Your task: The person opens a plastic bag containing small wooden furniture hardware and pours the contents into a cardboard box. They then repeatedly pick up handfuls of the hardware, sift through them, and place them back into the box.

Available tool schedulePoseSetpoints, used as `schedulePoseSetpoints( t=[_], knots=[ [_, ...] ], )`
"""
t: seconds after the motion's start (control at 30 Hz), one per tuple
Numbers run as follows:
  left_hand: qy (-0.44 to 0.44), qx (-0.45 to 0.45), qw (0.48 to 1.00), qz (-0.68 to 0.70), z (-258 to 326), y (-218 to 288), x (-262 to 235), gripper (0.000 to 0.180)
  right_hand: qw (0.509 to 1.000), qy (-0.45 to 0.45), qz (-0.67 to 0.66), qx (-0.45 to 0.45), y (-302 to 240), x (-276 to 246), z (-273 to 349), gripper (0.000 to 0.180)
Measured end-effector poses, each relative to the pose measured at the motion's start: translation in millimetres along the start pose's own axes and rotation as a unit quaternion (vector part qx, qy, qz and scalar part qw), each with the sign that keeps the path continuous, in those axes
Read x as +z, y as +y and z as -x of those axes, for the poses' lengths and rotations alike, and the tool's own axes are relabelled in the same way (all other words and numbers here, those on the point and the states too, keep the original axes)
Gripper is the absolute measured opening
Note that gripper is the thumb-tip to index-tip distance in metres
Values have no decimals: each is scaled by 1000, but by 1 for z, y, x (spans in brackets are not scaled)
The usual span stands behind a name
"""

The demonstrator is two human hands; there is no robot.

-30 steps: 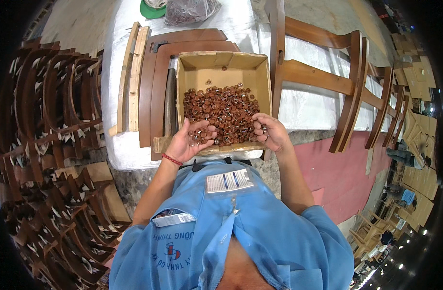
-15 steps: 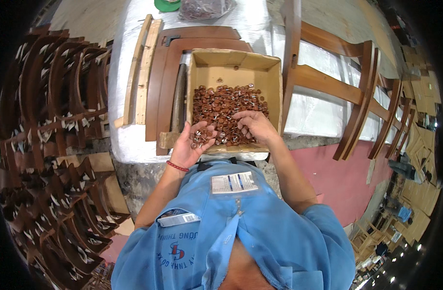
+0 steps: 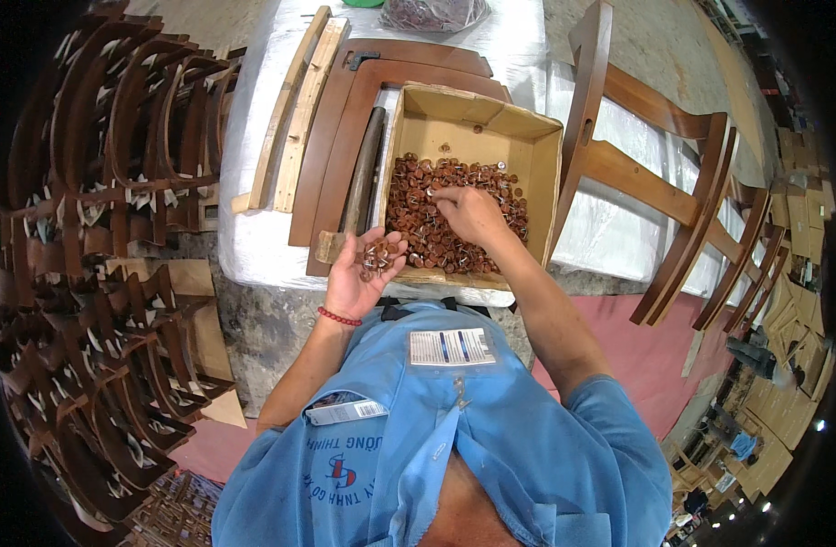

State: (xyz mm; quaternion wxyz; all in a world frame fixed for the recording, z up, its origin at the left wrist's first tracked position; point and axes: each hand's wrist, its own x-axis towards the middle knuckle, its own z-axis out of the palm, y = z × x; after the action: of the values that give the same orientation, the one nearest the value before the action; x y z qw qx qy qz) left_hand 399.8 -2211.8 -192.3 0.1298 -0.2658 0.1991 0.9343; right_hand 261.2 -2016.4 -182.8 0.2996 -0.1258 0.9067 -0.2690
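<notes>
A cardboard box holds a heap of brown, round-headed nail-on furniture glides with thin metal pins. My left hand is palm up beside the box's near left corner, its fingers curled around a small pile of these glides. Reaching over the heap from the right, my right hand has thumb and fingers pinched together on a glide near the heap's middle left. The fingertips partly cover that glide.
A hammer lies along the box's left side, its head toward me. Brown wooden frame parts and pale wooden strips lie farther left on the wrapped table. Chair-like wooden frames stand right; stacked curved parts fill the left.
My right hand has moved left across the heap, its fingers closing into a pinch. The left hand still cups its glides beside the box. The whole view has shifted and turned slightly.
</notes>
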Motion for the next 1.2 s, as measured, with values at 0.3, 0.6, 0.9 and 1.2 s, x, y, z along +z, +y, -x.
schedulePoseSetpoints(
  t=[0.3, 0.6, 0.9, 1.2],
  knots=[
    [5, -4, 1000, -13, -2, 0, 0, 50, 984, -30, 160, 68, 16, -9, -25, 54],
    [-16, -26, 999, -23, -4, 3, -5, 50, 981, -21, 139, 130, 40, -28, 2, 62],
    [-5, -30, 999, -45, -4, 4, -2, 49, 986, 82, 95, 113, 56, -20, 23, 48],
    [27, -24, 997, -63, -3, 3, 0, 49, 985, 122, 56, 105, 65, -12, 32, 40]
  ],
)
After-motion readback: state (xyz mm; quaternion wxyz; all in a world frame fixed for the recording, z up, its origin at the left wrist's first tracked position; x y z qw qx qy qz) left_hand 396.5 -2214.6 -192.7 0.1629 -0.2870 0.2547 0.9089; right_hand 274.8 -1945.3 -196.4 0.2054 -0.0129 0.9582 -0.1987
